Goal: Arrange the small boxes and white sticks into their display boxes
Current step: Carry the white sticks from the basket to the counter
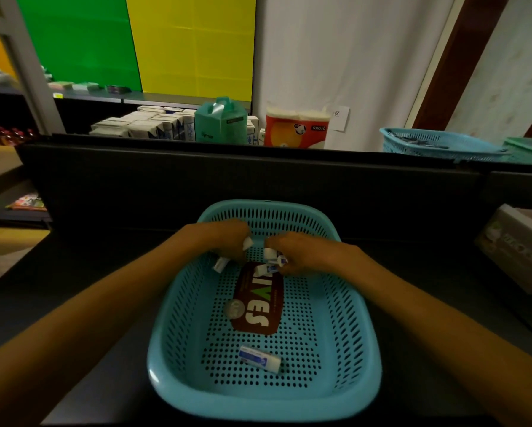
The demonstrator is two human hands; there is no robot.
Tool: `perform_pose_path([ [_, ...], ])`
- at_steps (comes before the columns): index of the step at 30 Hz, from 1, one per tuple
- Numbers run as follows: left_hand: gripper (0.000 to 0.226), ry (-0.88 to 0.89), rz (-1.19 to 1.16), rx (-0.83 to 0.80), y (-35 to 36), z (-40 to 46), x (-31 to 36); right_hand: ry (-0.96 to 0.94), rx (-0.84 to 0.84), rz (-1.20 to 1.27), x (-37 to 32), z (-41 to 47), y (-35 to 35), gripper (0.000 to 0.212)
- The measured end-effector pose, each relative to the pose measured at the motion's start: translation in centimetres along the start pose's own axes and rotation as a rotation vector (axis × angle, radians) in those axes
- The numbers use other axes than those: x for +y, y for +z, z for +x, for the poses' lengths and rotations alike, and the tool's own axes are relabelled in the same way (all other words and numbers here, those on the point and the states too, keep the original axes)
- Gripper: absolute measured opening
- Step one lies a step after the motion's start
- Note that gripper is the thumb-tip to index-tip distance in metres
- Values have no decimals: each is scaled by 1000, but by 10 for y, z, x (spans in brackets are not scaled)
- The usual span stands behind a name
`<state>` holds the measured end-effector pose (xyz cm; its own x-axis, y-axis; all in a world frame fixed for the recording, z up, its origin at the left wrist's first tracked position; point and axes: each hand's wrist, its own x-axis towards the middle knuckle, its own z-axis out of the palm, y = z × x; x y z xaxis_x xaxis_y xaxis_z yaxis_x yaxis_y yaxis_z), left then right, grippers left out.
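Observation:
A light blue perforated basket (pixel 344 349) sits on the dark counter in front of me. Both hands are inside its far end. My left hand (pixel 224 238) is closed around small white boxes; one pokes out at its fingertips and another below the palm. Curled over several small white and blue boxes (pixel 272 261) is my right hand (pixel 295 252). A brown flat pack with white letters (pixel 257 300) lies on the basket floor. One loose white and blue box (pixel 260 358) lies near the basket's front.
A cardboard display box (pixel 517 241) stands at the right edge of the counter. Behind the counter's raised back wall are white cartons (pixel 147 124), a teal carrier (pixel 220 121), a tissue roll pack (pixel 297 127) and another blue basket (pixel 437 144).

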<state>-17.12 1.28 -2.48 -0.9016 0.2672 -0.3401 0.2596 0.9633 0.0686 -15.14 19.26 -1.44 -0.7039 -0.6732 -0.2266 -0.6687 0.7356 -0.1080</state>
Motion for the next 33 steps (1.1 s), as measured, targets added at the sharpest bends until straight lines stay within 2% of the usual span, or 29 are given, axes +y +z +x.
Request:
perform_pose_path([
  [5, 31, 110, -54, 126, -3, 4, 9, 36, -54, -91, 1, -2, 1, 45],
  [9, 56, 197, -7, 137, -7, 14, 23, 42, -93, -145, 4, -10, 0, 38],
  [11, 50, 211, 29, 102, -7, 21, 28, 59, -89, -125, 7, -16, 0, 36],
  [15, 15, 184, 12, 66, -4, 31, 26, 57, -31, -21, 7, -27, -5, 30],
  [20, 21, 186, -7, 70, -3, 21, 22, 43, -3, 57, 3, -37, -7, 34],
  [26, 24, 157, -24, 107, -5, -9, 16, 1, -22, 145, -14, -53, -7, 26],
  [33, 20, 130, -143, 244, -1, -64, 4, -90, -169, 171, -65, -78, 7, 22],
])
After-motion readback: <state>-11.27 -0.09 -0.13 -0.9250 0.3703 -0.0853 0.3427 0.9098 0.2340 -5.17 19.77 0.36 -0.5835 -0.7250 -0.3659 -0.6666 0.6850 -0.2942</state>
